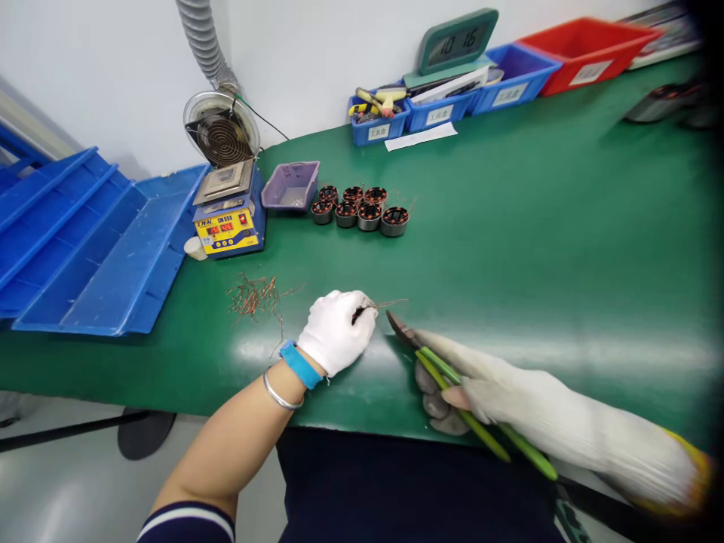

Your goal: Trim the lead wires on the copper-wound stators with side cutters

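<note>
My left hand [338, 332], in a white glove, is closed around a mostly hidden part that looks like a copper-wound motor stator [358, 314]. From it thin wire leads [391, 302] stick out to the right. My right hand [452, 396], gloved with a bare fingertip showing, grips green-handled cutting pliers [446, 373]. The dark jaws point up and left, just short of the wire leads and apart from them. Left of my left hand lies a loose pile of copper wire clippings [253, 295].
Several wound stators [370, 213] stand beyond my hands, beside a purple bin [291, 185]. A yellow-blue solder pot [231, 226] sits left of these, near blue trays [118, 264]. Along the wall are blue tool boxes [378, 130], a red bin [591, 56] and a digital clock [459, 44].
</note>
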{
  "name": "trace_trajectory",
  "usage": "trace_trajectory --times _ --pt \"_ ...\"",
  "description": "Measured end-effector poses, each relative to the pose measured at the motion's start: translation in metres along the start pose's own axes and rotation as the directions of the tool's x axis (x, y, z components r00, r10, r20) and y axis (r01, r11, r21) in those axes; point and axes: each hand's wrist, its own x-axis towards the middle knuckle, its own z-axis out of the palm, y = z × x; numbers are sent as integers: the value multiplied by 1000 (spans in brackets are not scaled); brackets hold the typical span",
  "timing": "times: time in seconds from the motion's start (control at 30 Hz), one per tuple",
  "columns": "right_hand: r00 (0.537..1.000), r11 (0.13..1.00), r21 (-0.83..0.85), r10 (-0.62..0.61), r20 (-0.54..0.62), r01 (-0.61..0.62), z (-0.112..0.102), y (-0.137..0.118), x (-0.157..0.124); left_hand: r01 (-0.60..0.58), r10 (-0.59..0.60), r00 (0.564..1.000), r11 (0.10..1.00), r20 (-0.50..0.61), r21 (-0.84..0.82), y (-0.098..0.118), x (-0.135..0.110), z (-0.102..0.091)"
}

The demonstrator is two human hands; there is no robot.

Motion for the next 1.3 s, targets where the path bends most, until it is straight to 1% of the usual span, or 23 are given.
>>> trace_trajectory --times 0.03,0.07,0.17,0.3,0.37,0.43,0.5,0.57,0.63,0.67,0.87,0.9,0.97,1.1,1.13,1.17,1.2,1.23,1.27,1.3 --pt "997 997 76 29 66 -34 3 -7 2 -7 7 1000 1000 1 6 0 0 -1" --pt "993 992 101 61 99 -71 4 -13 3 -14 14 1000 1000 4 16 0 -1 -2" --pt "987 987 80 133 85 -140 4 -29 5 -31 30 999 998 29 51 2 -1 -5" --pt "985 976 132 165 52 -171 11 -37 12 -35 28 997 995 71 90 3 1 -8" --pt "986 968 185 158 62 -167 16 -39 16 -22 13 997 994 81 109 2 2 -10" --pt "987 967 206 131 98 -149 19 -40 20 6 -16 997 993 81 120 3 0 -13" --pt "987 980 153 110 117 -127 19 -43 22 53 -61 996 991 65 119 6 -3 -17" --pt "990 993 49 105 93 -110 17 -46 23 98 -104 994 987 44 124 11 -9 -21" --pt "992 995 -22 97 75 -96 16 -47 24 116 -124 991 984 44 138 15 -13 -23" --pt "992 995 -31 93 81 -91 15 -47 24 116 -125 991 982 51 148 15 -15 -24" --pt "983 988 133 51 174 -75 12 -39 24 155 -168 984 969 55 194 7 -12 -28" --pt "983 990 126 41 179 -64 11 -39 24 149 -165 984 968 65 201 5 -11 -29" --pt "985 997 50 46 164 -55 11 -42 24 115 -138 986 968 91 222 5 -10 -30" --pt "987 976 -186 133 92 -114 15 -52 27 64 -101 988 955 113 288 6 -11 -32" --pt "987 952 -282 147 71 -122 16 -53 28 57 -96 989 951 113 304 7 -12 -33" --pt "990 906 -409 139 36 -112 18 -52 28 57 -97 989 946 109 319 7 -13 -34" --pt "995 828 -555 94 -15 -87 20 -51 28 65 -106 989 942 107 330 6 -14 -36" --pt "997 710 -701 13 -71 -60 22 -48 27 79 -123 986 938 109 339 5 -14 -38" --pt "988 561 -827 -96 -117 -43 23 -45 26 98 -146 982 934 116 344 4 -15 -41" --pt "967 406 -913 -212 -139 -42 25 -43 24 117 -171 977 932 129 344 2 -16 -43"
